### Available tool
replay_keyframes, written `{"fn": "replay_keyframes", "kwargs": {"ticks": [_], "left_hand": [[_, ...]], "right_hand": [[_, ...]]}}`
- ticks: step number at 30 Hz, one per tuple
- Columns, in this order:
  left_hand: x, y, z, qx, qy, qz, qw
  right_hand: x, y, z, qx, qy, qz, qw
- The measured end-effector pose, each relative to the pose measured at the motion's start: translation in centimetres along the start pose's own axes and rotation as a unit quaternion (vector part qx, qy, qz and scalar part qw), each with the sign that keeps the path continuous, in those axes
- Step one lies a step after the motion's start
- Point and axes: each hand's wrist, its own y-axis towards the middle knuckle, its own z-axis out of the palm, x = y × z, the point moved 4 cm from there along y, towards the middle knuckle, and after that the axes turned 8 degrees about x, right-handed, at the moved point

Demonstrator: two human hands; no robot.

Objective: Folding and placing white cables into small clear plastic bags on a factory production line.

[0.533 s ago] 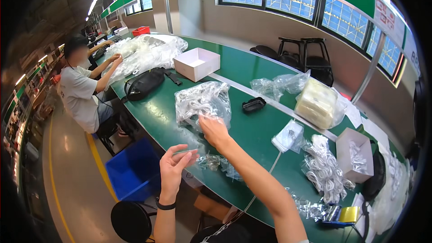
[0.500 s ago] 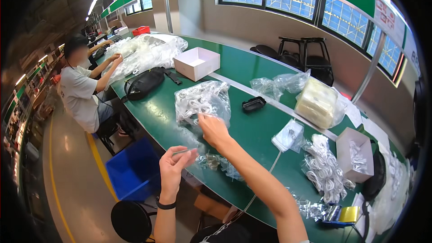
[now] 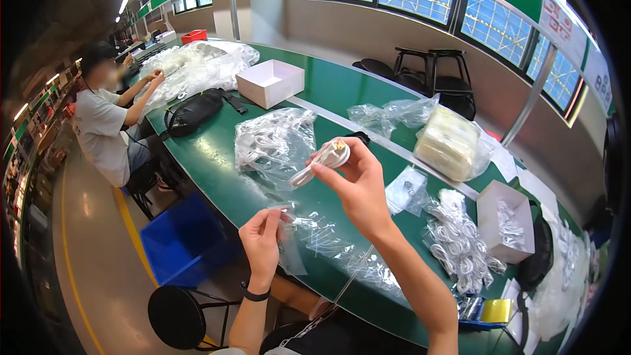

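A coiled white cable (image 3: 323, 164) with a gold-coloured metal tip is pinched in my right hand (image 3: 365, 190), raised above the green table (image 3: 358, 223). My left hand (image 3: 261, 240), lower and near the table's edge, has its fingers closed on a small clear plastic bag (image 3: 291, 255) that hangs down beside them. Just beyond both hands lies a large clear bag (image 3: 275, 139) full of white coiled cables. Crinkled clear plastic pieces (image 3: 342, 244) spread over the tabletop to the right of my left hand.
On the right are a pile of coiled cables (image 3: 460, 240), an open white box (image 3: 503, 220) and flat clear bags (image 3: 405, 189). A black pouch (image 3: 197, 113) and a white box (image 3: 271, 84) stand farther off. A blue bin (image 3: 181, 240) and a stool (image 3: 176, 317) are left. A co-worker (image 3: 102, 115) sits far left.
My right hand has come up from the large bag and now holds a coiled cable. The small bag now hangs visibly from my left hand. The view has shifted slightly.
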Motion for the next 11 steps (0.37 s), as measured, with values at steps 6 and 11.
{"fn": "replay_keyframes", "kwargs": {"ticks": [6,11], "left_hand": [[-2.2,-1.4,2.3,0.027,0.099,0.047,0.994],[-2.2,-1.8,2.8,0.044,0.153,0.159,0.974]], "right_hand": [[0.8,-2.5,-0.3,0.056,-0.002,0.022,0.998],[0.6,-3.2,-0.9,0.064,-0.041,0.051,0.996]]}}
